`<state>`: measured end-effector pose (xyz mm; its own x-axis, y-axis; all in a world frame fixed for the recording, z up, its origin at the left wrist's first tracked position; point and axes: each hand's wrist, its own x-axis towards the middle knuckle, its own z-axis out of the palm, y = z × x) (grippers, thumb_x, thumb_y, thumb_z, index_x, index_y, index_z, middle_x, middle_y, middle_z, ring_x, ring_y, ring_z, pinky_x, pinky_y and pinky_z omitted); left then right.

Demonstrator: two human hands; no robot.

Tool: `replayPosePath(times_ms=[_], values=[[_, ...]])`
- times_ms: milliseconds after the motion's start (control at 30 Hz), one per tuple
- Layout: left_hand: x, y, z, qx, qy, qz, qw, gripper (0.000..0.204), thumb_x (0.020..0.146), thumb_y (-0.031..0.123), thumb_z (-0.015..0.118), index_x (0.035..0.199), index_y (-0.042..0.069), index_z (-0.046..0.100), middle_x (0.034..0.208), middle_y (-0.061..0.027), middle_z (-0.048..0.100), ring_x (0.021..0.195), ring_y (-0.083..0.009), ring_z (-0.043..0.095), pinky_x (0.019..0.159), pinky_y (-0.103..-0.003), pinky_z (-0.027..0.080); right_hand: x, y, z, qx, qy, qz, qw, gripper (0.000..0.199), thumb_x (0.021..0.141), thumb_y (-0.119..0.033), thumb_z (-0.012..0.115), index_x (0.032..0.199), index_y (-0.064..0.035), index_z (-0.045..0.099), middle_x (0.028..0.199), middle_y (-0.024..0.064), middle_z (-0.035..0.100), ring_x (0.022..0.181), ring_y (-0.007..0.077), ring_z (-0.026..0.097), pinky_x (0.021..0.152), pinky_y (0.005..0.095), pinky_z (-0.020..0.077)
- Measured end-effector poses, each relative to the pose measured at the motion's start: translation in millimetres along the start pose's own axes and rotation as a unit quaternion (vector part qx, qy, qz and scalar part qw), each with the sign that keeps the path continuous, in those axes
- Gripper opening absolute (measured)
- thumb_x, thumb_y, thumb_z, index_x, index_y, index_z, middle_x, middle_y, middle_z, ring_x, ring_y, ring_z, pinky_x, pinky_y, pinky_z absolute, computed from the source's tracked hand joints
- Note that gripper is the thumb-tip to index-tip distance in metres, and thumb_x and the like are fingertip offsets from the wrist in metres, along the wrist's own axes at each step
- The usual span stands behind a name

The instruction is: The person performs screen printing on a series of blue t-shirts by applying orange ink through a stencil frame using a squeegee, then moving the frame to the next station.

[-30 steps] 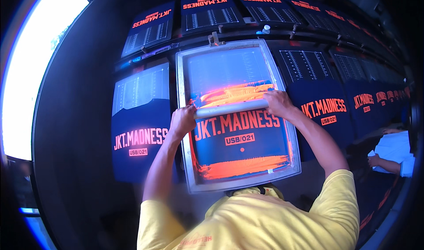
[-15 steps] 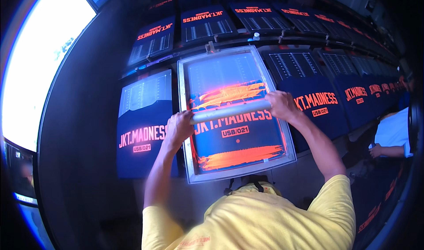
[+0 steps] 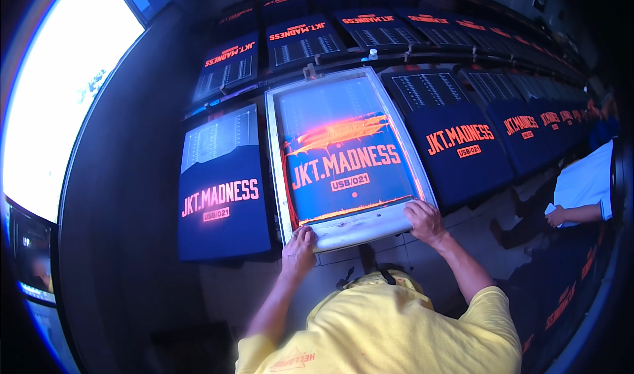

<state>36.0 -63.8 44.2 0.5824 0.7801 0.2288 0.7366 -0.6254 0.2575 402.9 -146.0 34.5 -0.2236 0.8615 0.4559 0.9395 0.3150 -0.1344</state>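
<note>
Both hands, left (image 3: 298, 252) and right (image 3: 426, 221), grip closed on the squeegee (image 3: 360, 227) at the screen's (image 3: 277, 176) near edge; uneven pressure risks smearing orange ink (image 3: 340, 133) beyond the shirt beneath.

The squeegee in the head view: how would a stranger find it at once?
Find the long table lined with dark blue shirts, then the one metal-framed screen on it. The squeegee is the pale bar across its near end, gripped by the left hand and right hand.
</note>
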Motion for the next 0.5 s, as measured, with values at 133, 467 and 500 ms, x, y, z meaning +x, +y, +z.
replayPosePath(times_ms=[133, 467, 500], values=[[-11, 9, 0, -0.027, -0.003, 0.024, 0.999, 0.050, 0.061, -0.015, 0.059, 0.108, 0.001, 0.051, 0.124, -0.0170, 0.052, 0.122, -0.0390, 0.050, 0.096, -0.043, 0.049, -15, -12, -2, 0.016, -0.047, 0.023, 0.998, 0.053, 0.059, -0.019, 0.084, 0.102, -0.0017, 0.059, 0.114, 0.0146, 0.057, 0.110, 0.0331, 0.054, 0.095, 0.0435, 0.0463], [-23, -2, -16, -0.107, -0.065, 0.009, 0.992, 0.069, 0.083, 0.025, 0.069, 0.139, -0.005, 0.041, 0.144, -0.0245, 0.039, 0.142, -0.0410, 0.028, 0.115, -0.047, 0.028, -23, 0, -2, 0.113, 0.000, 0.107, 0.988, 0.049, 0.090, -0.037, 0.065, 0.117, 0.0027, 0.059, 0.122, 0.0200, 0.058, 0.114, 0.0378, 0.054, 0.098, 0.0451, 0.0440], [-21, -8, -16, -0.142, -0.030, -0.018, 0.989, 0.067, 0.085, 0.028, 0.068, 0.138, -0.004, 0.042, 0.143, -0.0244, 0.041, 0.141, -0.0411, 0.030, 0.115, -0.047, 0.029, -21, 11, -2, 0.114, 0.028, 0.148, 0.982, 0.045, 0.091, -0.035, 0.064, 0.116, 0.0027, 0.059, 0.120, 0.0202, 0.059, 0.112, 0.0379, 0.056, 0.096, 0.0448, 0.0451]])
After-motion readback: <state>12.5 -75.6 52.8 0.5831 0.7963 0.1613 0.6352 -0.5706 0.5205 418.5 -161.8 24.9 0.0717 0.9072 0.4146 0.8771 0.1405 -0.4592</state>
